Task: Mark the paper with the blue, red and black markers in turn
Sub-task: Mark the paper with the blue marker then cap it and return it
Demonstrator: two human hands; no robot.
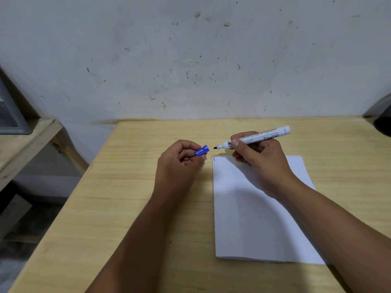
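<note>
A white sheet of paper [254,218] lies on the wooden table, right of centre, with a short blue mark [214,159] at its top left corner. My right hand [260,159] grips an uncapped white marker [262,136] above the paper's top edge, its dark tip pointing left. My left hand [179,159] pinches the blue cap [202,150], its open end facing the marker tip a short gap away. No red or black marker is in view.
The wooden table [131,208] runs back to a stained white wall. A wooden shelf [27,142] with a grey box stands at the left. A dark rounded object [383,119] sits at the table's far right corner.
</note>
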